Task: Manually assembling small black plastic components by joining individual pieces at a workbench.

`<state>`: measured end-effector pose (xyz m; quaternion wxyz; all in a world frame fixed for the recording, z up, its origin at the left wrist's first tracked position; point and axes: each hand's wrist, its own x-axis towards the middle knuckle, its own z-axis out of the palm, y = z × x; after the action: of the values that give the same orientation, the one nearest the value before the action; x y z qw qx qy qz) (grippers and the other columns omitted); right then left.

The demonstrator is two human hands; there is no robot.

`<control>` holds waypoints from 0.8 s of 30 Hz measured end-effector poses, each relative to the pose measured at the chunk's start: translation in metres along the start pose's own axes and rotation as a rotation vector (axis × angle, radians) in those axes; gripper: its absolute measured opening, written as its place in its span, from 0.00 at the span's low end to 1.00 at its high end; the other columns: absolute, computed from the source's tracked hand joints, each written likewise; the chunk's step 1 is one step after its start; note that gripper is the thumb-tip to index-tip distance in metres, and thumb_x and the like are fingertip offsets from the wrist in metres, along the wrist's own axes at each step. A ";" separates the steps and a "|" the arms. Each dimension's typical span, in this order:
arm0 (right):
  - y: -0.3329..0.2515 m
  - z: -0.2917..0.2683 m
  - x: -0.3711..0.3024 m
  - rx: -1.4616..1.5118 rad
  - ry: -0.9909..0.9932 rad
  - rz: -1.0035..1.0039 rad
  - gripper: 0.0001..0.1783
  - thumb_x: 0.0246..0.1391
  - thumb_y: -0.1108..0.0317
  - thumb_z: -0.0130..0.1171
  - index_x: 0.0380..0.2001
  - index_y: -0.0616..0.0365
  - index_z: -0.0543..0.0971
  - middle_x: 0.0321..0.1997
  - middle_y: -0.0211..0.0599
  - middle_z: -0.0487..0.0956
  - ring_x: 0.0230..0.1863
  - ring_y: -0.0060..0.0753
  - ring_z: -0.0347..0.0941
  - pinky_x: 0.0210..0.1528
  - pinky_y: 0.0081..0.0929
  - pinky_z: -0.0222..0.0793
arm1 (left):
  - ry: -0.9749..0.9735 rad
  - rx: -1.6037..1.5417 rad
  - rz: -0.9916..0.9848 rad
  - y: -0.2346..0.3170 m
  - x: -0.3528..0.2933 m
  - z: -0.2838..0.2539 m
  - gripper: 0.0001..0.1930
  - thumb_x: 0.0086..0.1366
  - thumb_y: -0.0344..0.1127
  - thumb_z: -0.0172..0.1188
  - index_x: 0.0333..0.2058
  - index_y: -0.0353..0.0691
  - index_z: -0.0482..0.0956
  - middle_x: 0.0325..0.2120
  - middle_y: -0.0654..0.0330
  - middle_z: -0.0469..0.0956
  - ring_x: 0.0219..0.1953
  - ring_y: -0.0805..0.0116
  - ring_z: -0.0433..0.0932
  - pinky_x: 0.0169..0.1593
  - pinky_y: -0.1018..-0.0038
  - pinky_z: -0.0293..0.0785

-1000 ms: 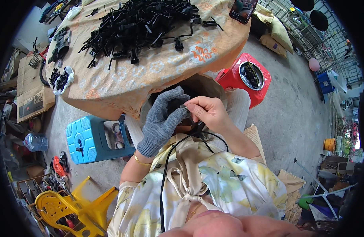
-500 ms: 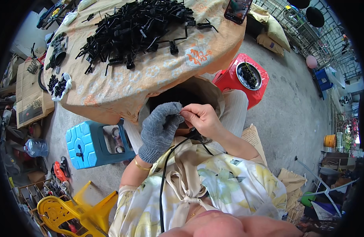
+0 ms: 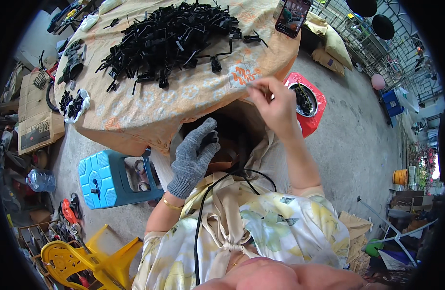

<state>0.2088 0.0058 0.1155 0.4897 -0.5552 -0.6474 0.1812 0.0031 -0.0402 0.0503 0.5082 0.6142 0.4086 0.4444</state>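
My left hand, in a grey knitted glove, is held above the dark opening of a bag at the table's near edge. Its fingers are bent inward around something dark and small that I cannot make out. My bare right hand is raised beside the front edge of the cloth-covered table. Thumb and forefinger pinch together there; what lies between them, if anything, is too small to name. On the tabletop is a big heap of black plastic parts with thin arms, with one loose part near its front.
Right of my knees stands a red stool with a metal bowl of dark pieces. A blue stool is at the left. A phone stands at the table's far right; a white bag of small black pieces lies at its left.
My right hand has parted from the gloved left hand and moved up and right toward the red stool. The left hand stays nearly in place, its fingers a little more spread.
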 end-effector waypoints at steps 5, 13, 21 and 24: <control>0.029 0.018 0.066 -0.374 0.084 -0.365 0.07 0.42 0.72 0.59 0.29 0.60 0.77 0.24 0.41 0.78 0.25 0.33 0.75 0.28 0.25 0.69 | 0.000 -0.125 -0.048 -0.011 0.003 0.002 0.21 0.57 0.18 0.51 0.51 0.34 0.67 0.46 0.57 0.71 0.45 0.70 0.72 0.49 0.76 0.69; 0.033 0.045 0.106 -0.678 -0.286 -0.237 0.12 0.43 0.67 0.48 0.29 0.58 0.79 0.30 0.43 0.77 0.33 0.45 0.74 0.37 0.36 0.70 | 0.081 0.442 0.084 -0.021 0.008 -0.001 0.22 0.54 0.21 0.53 0.50 0.34 0.69 0.46 0.52 0.71 0.49 0.62 0.70 0.53 0.72 0.65; 0.017 0.019 0.066 -0.281 0.026 -0.294 0.06 0.37 0.70 0.57 0.20 0.61 0.78 0.16 0.40 0.75 0.18 0.30 0.71 0.24 0.26 0.66 | 0.113 0.893 0.199 -0.009 0.007 0.005 0.25 0.53 0.26 0.56 0.52 0.41 0.66 0.48 0.49 0.69 0.49 0.50 0.68 0.52 0.65 0.65; -0.003 0.015 0.020 0.081 -0.238 -0.034 0.04 0.40 0.73 0.58 0.19 0.63 0.77 0.15 0.31 0.74 0.19 0.17 0.67 0.22 0.19 0.62 | 0.196 0.746 0.572 -0.003 0.003 -0.002 0.29 0.52 0.28 0.60 0.54 0.37 0.62 0.54 0.46 0.62 0.52 0.47 0.66 0.54 0.62 0.63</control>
<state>0.1970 0.0272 0.1196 0.4343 -0.4986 -0.7024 0.2636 0.0019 -0.0368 0.0481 0.0693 0.7978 0.4007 0.4452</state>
